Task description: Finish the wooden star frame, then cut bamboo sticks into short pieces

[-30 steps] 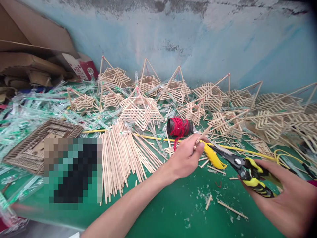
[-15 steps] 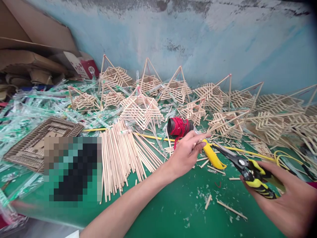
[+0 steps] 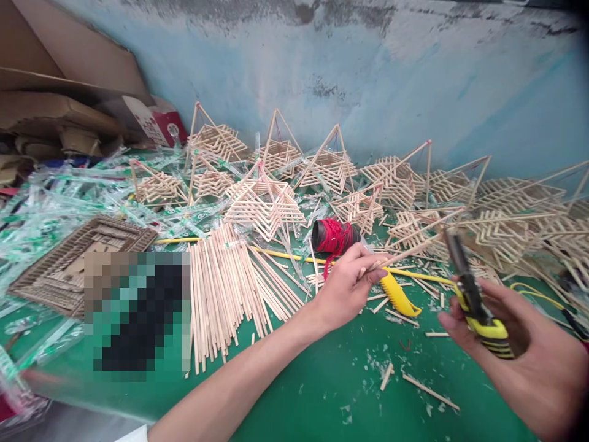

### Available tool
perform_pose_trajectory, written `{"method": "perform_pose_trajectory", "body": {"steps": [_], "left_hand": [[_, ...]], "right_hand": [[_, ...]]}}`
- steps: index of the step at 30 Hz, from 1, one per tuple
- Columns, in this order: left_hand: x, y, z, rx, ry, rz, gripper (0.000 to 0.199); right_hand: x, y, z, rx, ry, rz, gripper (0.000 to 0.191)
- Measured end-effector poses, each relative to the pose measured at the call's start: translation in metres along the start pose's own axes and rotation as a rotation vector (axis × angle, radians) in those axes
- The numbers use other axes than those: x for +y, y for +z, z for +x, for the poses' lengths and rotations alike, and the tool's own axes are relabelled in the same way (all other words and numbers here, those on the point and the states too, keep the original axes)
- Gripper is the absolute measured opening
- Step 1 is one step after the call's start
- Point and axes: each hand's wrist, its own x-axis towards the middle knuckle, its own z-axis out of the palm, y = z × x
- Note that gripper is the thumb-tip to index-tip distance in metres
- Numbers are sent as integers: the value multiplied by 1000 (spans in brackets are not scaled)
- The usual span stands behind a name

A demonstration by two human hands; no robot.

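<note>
My left hand (image 3: 352, 285) pinches thin wooden sticks (image 3: 411, 248) that point right, just above a yellow-handled tool (image 3: 399, 293). In my right hand (image 3: 519, 337) are black-and-yellow cutters (image 3: 476, 301), their blades tilted up and blurred near the sticks' far end. Behind my left hand lies a black spool wound with red thread (image 3: 337, 236). A fan of loose sticks (image 3: 221, 294) rests to the left of my left forearm.
Several stick frames with peaked tops (image 3: 264, 202) stand along the blue wall (image 3: 285, 61). Plastic wrappers (image 3: 59, 196), a square woven piece (image 3: 83, 264) and cardboard (image 3: 46, 116) fill the left. Offcuts (image 3: 430, 391) dot the green table (image 3: 322, 393).
The cutters have swung from pointing left to pointing upward, closer to the sticks. The sticks in my left hand now show extending to the right.
</note>
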Motion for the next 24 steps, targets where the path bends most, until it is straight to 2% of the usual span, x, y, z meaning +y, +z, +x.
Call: {"method": "perform_pose_trajectory", "body": {"steps": [2,5,10,15,22,24], "left_hand": [[-2,1,1,34,0,-14,36],[-1,1,1,13,-1,-33,29],[3,-1,0,-173,-25,-114,20],[5,-2,0,-261,-70,-100,15],[11,-2,1,-300,-171,18,6],[12,-4,1,-352,-175,57,13]], "right_hand": [[-16,4,4,-17,-18,50,51],[-37,13,13,42,-49,158,38],[-60,28,21,-34,-253,124,26],[-81,30,15,-57,-256,149,18],[-83,31,13,-114,-266,101,20],[-80,31,13,-120,-274,86,20]]}}
